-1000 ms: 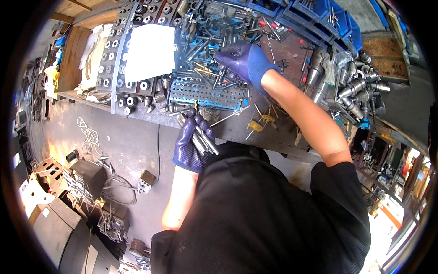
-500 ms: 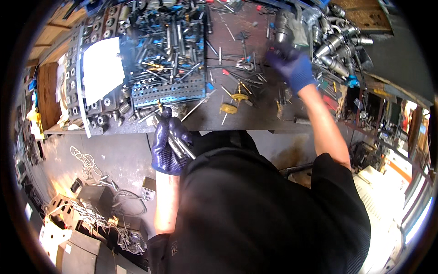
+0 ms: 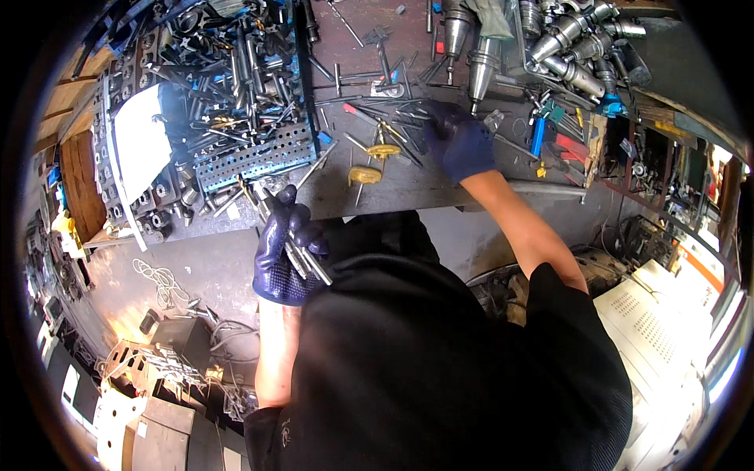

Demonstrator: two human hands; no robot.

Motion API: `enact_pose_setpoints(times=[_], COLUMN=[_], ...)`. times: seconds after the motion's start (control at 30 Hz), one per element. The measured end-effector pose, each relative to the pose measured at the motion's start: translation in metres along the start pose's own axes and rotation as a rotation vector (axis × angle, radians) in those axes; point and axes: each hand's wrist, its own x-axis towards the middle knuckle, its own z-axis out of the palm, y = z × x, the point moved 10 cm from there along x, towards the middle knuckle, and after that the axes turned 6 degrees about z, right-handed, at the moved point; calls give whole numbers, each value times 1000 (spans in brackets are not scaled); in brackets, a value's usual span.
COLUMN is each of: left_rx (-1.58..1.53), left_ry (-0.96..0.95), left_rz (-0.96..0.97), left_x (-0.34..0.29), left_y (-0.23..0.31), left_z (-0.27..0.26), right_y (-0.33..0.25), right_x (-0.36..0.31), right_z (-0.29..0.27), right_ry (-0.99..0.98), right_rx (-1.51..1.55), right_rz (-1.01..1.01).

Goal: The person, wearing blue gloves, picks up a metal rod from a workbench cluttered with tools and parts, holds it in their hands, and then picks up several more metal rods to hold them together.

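Note:
My left hand (image 3: 289, 239), in a purple dotted glove, is closed around several silver metal rods (image 3: 308, 263) that look like cutting tool shanks. They poke out past the bench's front edge. My right hand (image 3: 459, 141), gloved in dark blue, is low over the bench, beside loose drill bits and cutters (image 3: 408, 118); its dark fingertips blend with the tools, so their grip is unclear. Left of it lie two yellow-handled tools, one tap-wrench-like piece (image 3: 383, 150) and another yellow piece (image 3: 364, 175). Silver tapered tool holders (image 3: 484, 67) lie beyond it.
A blue perforated rack (image 3: 255, 161) heaped with cutters fills the bench's left side, next to a white sheet (image 3: 141, 141). More tool holders (image 3: 577, 74) are piled at the back right. A blue-handled tool (image 3: 538, 136) lies right of my right hand. Cables and boxes (image 3: 184, 339) are below left.
My right hand has come back from the tool holders at the far right, toward me and slightly left. The left hand keeps its rods. The whole view has shifted a little.

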Motion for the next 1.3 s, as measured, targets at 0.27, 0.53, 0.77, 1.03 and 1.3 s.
enact_pose_setpoints(times=[0.27, 0.53, 0.77, 1.03, 1.3], left_rx=[34, 50, 61, 17, 44], left_ry=[80, 33, 35, 10, -30], left_rz=[17, 2, 31, 51, 58], left_x=[-3, -2, -4, -5, -2], left_y=[-12, -22, -23, -13, -9], left_z=[-4, -4, 4, 3, 10], right_y=[-12, -13, -8, -8, -82], right_x=[-6, 9, 20, 13, 19], right_z=[3, 48, 46, 34, -16], right_ry=[1, -294, -352, -763, -876], right_rx=[-78, -389, -347, 915, 1240], right_rz=[-115, -33, 38, 487, 282])
